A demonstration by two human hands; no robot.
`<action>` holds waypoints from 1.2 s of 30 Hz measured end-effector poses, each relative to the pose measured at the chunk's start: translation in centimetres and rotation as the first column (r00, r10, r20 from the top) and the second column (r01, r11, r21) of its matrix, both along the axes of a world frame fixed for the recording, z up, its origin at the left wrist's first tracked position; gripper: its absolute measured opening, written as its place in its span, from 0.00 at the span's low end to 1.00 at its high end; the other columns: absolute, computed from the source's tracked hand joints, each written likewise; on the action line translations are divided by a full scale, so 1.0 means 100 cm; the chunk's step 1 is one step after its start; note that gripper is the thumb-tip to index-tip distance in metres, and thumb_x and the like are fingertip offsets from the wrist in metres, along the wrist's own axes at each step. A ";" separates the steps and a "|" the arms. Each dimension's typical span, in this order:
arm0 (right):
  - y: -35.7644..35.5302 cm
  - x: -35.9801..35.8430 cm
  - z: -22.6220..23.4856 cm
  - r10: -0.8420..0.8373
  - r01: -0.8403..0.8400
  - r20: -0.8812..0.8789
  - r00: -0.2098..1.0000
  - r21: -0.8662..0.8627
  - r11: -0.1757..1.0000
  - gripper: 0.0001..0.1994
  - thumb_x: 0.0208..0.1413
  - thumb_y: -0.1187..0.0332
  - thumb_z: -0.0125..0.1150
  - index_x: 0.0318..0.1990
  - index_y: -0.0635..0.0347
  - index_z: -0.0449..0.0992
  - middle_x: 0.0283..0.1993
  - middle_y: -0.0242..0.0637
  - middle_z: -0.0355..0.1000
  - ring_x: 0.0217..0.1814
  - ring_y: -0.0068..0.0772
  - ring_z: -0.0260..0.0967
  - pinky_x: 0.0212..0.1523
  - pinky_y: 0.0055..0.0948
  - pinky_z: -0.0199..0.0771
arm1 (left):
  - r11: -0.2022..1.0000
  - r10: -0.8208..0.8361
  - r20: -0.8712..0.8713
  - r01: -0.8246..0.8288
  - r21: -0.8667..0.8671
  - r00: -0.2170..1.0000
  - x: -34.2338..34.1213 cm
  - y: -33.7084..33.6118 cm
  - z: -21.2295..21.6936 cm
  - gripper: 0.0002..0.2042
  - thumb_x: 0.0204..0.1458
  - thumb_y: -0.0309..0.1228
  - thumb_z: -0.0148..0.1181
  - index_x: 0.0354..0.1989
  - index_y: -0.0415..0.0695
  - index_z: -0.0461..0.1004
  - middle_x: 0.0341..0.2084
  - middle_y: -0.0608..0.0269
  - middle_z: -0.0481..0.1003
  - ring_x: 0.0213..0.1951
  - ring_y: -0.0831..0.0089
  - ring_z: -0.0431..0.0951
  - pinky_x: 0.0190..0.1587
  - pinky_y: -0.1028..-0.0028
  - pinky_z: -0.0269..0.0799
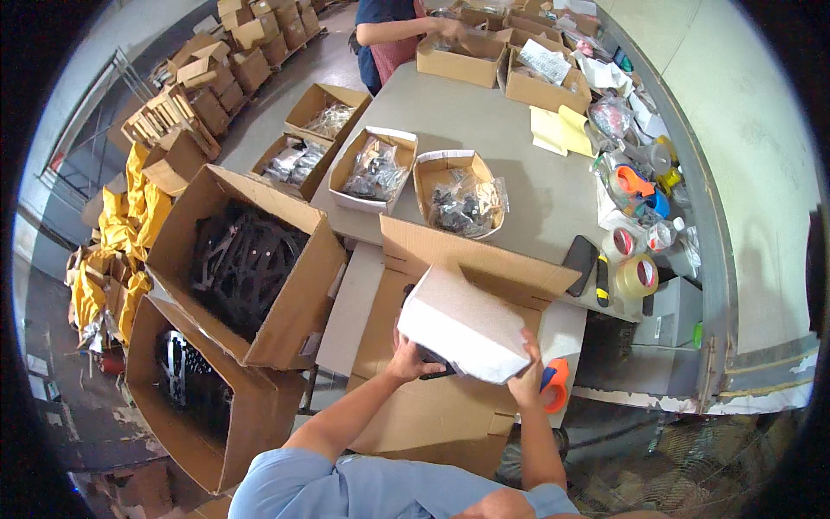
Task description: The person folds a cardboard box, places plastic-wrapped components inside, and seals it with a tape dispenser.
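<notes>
Hands, left hand [406, 356] and right hand [525, 381], grip a plain white box [464, 327] (tilted, one flap raised).

Our forearms rise from six o'clock toward twelve, sleeves blue; our left hand [406, 359] and right hand [525, 381] are raised, fingers curled in a grip.

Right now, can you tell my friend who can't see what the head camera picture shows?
A person's left hand and right hand hold a small white box over an open cardboard carton. Beside it, a grey table carries small boxes of bagged dark parts and tape rolls. Another person works at the far end.
</notes>
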State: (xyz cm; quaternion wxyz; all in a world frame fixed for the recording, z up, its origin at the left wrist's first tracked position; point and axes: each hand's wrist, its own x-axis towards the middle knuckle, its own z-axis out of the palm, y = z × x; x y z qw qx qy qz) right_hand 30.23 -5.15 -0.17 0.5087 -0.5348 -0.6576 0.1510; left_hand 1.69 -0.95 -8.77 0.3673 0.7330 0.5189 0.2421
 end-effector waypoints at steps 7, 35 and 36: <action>0.074 0.027 0.053 -0.349 0.304 -0.442 0.827 -0.171 0.937 0.35 0.50 0.74 0.62 0.64 0.58 0.50 0.61 0.42 0.55 0.61 0.39 0.57 0.62 0.38 0.56 | 0.979 -0.164 -0.538 0.204 0.015 0.827 0.029 -0.010 0.070 0.38 0.47 0.62 0.51 0.67 0.68 0.47 0.69 0.56 0.34 0.66 0.37 0.30 0.56 0.28 0.36; -0.046 0.020 -0.021 -0.256 0.218 0.000 0.967 -0.528 0.821 0.20 0.56 0.68 0.56 0.55 0.55 0.60 0.32 0.35 0.68 0.25 0.24 0.65 0.22 0.22 0.65 | 0.630 0.615 -0.728 -0.744 0.223 0.303 -0.406 0.169 0.126 0.26 0.45 0.47 0.61 0.47 0.41 0.73 0.54 0.58 0.63 0.56 0.60 0.62 0.55 0.60 0.61; -0.064 0.008 -0.031 -0.509 0.055 -0.368 0.778 -0.768 0.638 0.19 0.56 0.69 0.56 0.53 0.55 0.61 0.31 0.34 0.68 0.23 0.24 0.64 0.20 0.22 0.63 | 0.654 0.599 -0.743 -0.719 0.237 0.300 -0.411 0.166 0.129 0.29 0.41 0.49 0.65 0.48 0.41 0.73 0.53 0.60 0.62 0.55 0.62 0.62 0.55 0.61 0.61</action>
